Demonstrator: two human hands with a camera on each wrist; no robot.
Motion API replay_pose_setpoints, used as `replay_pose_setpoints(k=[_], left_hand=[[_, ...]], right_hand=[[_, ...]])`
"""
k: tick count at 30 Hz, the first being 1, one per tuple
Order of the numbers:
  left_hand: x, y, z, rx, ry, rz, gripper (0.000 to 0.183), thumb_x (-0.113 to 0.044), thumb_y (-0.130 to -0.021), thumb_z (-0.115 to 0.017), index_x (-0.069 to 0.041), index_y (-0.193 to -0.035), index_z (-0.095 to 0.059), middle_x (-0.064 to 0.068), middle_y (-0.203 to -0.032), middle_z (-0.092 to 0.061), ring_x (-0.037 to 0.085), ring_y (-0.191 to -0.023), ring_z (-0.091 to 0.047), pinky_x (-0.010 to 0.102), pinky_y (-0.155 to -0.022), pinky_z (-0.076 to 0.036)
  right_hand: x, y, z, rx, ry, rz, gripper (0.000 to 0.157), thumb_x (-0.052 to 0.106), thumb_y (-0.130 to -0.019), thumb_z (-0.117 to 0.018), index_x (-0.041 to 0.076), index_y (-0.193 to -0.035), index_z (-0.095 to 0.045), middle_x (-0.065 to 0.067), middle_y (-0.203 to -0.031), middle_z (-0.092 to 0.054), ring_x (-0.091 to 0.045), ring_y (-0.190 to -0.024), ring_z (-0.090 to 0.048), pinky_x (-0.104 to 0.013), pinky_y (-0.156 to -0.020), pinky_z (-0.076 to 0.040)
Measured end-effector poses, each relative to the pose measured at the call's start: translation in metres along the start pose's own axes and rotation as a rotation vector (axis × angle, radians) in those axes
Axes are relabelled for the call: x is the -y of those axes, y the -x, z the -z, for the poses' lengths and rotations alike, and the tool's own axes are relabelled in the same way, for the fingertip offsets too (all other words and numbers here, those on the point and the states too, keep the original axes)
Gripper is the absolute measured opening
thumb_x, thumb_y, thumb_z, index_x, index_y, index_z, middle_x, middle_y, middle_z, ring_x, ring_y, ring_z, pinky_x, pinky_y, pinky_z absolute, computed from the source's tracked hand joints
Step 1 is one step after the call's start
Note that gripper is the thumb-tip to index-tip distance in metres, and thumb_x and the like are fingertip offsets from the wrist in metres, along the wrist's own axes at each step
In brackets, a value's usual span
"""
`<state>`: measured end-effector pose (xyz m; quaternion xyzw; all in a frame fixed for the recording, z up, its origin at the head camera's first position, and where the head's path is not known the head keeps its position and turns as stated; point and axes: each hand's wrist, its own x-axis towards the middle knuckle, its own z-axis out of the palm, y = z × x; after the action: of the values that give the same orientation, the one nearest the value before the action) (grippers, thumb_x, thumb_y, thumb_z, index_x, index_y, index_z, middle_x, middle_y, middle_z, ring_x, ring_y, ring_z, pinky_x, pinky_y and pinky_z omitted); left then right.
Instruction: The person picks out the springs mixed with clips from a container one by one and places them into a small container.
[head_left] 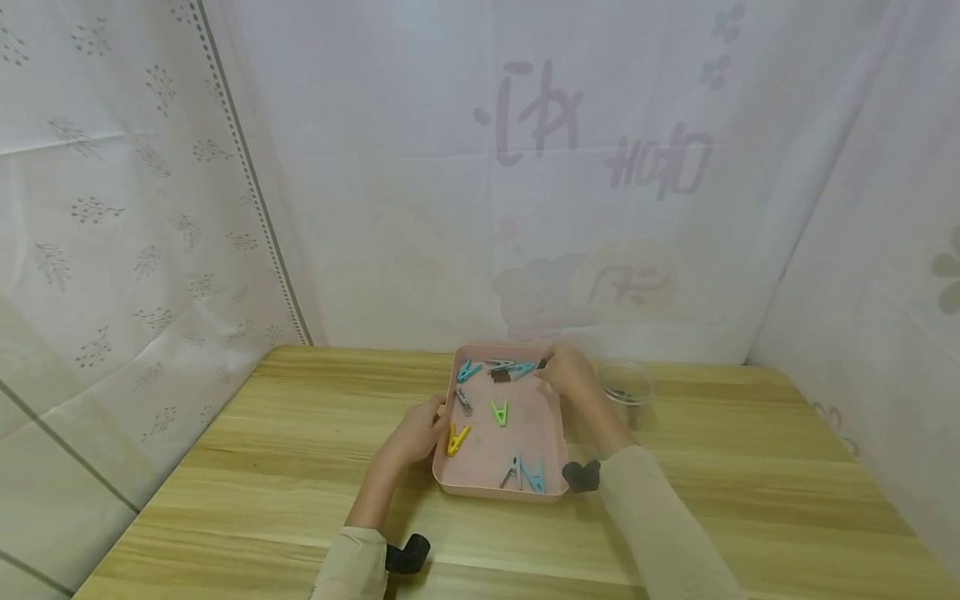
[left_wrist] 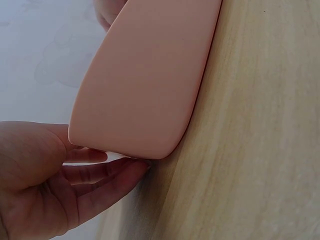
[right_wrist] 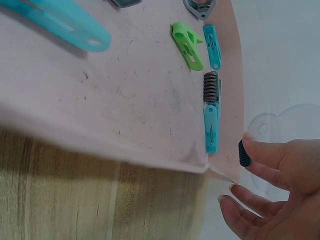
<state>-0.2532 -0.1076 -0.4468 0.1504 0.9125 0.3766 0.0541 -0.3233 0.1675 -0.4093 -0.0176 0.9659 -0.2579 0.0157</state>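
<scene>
Coil and tray are both held. Far left: tray's left side is gripped by the left hand, fingers set against the outside, thumb mostly hidden. Tray appears to rest on the surface; if pulled or lifted at that one side, it could be tilted and the loose pieces slid together.

Inside, along the left wall: yellow clip, grey clip and blue clip are spread out. Mid-tray: green clip, set apart. Far end: brown springs are crowded by other clips and could easily be snagged or nudged. Near end: a clip pair is seen.

Right: dark coil is pinched by the fingertips of the right hand, at tray's far right corner; height above the floor of it cannot be told. Main risk is judged to be here: so small a piece could be squeezed out and lost over the wall. Farther right: clear dish, near the forearm, could be knocked by an outward swing.
</scene>
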Motion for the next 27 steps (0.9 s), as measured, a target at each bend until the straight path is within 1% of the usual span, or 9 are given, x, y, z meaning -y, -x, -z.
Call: replay_pose_setpoints(k=[4, 9, 14, 18, 21, 23, 27], left_hand=[[0.0004, 0.0004, 0.0003, -0.001, 0.000, -0.005, 0.039, -0.011, -0.110, -0.050, 0.007, -0.145, -0.052, 0.015, -0.095, -0.070, 0.021, -0.079, -0.062, 0.037, -0.071, -0.055], [0.0000, 0.0007, 0.0006, -0.001, 0.000, -0.002, 0.039, -0.011, -0.110, -0.050, 0.006, -0.145, -0.053, 0.013, -0.093, -0.070, 0.020, -0.079, -0.062, 0.036, -0.071, -0.054], [0.0005, -0.0003, 0.0001, -0.003, -0.004, -0.003, 0.038, -0.011, -0.111, -0.049, 0.006, -0.145, -0.053, 0.012, -0.092, -0.069, 0.020, -0.078, -0.061, 0.036, -0.070, -0.054], [-0.0001, 0.0003, 0.0000, 0.000, 0.000, 0.002, 0.038, -0.011, -0.111, -0.049, 0.006, -0.144, -0.053, 0.012, -0.092, -0.069, 0.020, -0.079, -0.061, 0.036, -0.070, -0.054], [-0.0009, 0.0005, 0.0003, 0.005, 0.002, 0.004, 0.038, -0.011, -0.111, -0.049, 0.006, -0.143, -0.054, 0.013, -0.093, -0.069, 0.020, -0.079, -0.062, 0.036, -0.070, -0.054], [-0.0007, -0.0001, 0.0005, 0.005, -0.001, 0.001, 0.037, -0.011, -0.110, -0.049, 0.007, -0.143, -0.054, 0.013, -0.093, -0.069, 0.020, -0.079, -0.062, 0.035, -0.069, -0.054], [-0.0005, -0.0004, 0.0008, 0.002, -0.009, -0.007, 0.037, -0.011, -0.110, -0.050, 0.007, -0.143, -0.054, 0.013, -0.092, -0.068, 0.020, -0.078, -0.060, 0.035, -0.069, -0.053]], right_hand=[[0.0000, 0.0003, -0.0006, -0.001, -0.018, 0.001, 0.040, 0.018, -0.101, -0.070, -0.009, -0.129, -0.068, -0.026, -0.133, -0.067, -0.042, -0.122, -0.063, -0.051, -0.101, -0.054], [-0.0015, -0.0001, -0.0014, -0.019, -0.078, 0.006, 0.039, 0.016, -0.100, -0.070, -0.010, -0.129, -0.068, -0.027, -0.133, -0.066, -0.043, -0.121, -0.064, -0.051, -0.098, -0.055], [-0.0052, 0.0002, -0.0022, -0.030, -0.113, 0.032, 0.040, 0.017, -0.100, -0.070, -0.010, -0.130, -0.067, -0.027, -0.132, -0.067, -0.043, -0.120, -0.064, -0.052, -0.098, -0.055], [-0.0074, 0.0024, -0.0015, -0.030, -0.143, 0.068, 0.043, 0.017, -0.101, -0.069, -0.011, -0.132, -0.064, -0.027, -0.123, -0.070, -0.042, -0.113, -0.067, -0.051, -0.095, -0.057], [-0.0079, 0.0048, -0.0003, -0.021, -0.173, 0.079, 0.044, 0.017, -0.102, -0.069, -0.012, -0.135, -0.061, -0.027, -0.119, -0.070, -0.040, -0.110, -0.068, -0.051, -0.093, -0.057], [-0.0084, 0.0061, 0.0010, -0.014, -0.183, 0.088, 0.044, 0.016, -0.102, -0.068, -0.011, -0.135, -0.060, -0.028, -0.120, -0.069, -0.041, -0.110, -0.067, -0.051, -0.093, -0.058], [-0.0097, 0.0072, 0.0030, -0.002, -0.187, 0.099, 0.042, 0.017, -0.103, -0.067, -0.010, -0.135, -0.060, -0.030, -0.125, -0.067, -0.045, -0.116, -0.065, -0.053, -0.096, -0.056]])
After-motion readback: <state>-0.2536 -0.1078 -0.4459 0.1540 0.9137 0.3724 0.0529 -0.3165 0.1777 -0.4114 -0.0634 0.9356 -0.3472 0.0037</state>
